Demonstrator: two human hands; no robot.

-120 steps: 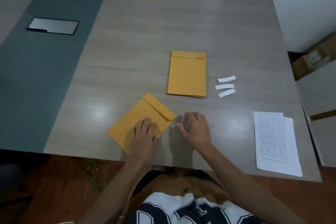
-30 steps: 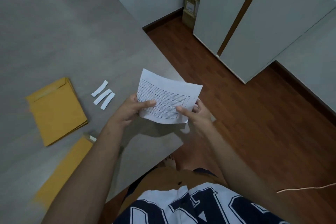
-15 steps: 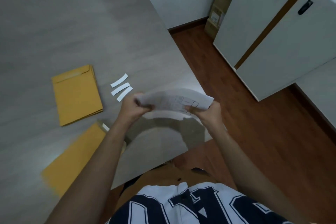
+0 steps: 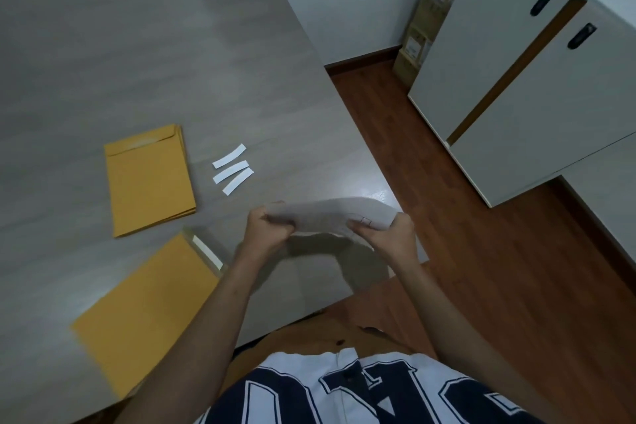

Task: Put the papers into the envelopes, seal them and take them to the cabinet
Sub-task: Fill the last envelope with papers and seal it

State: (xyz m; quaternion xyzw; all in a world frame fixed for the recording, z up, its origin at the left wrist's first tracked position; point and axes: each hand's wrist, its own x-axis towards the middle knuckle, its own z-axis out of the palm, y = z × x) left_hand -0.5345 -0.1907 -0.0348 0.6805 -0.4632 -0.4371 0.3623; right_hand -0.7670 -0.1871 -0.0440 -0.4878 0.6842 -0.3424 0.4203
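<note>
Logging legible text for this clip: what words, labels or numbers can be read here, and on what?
Nothing reads whole.
Shirt: large navy block letters, cut off by the frame edge; no word can be made out.
Paper, held in left hand and right hand: printed grid lines, too blurred to read.
Boxes by the cabinet: white labels, too small to read.
Envelopes: no print visible.

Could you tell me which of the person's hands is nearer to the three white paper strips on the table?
The left hand, gripping the paper just below the strips. The right hand grips the paper's other end, farther right, toward the table edge.
</note>
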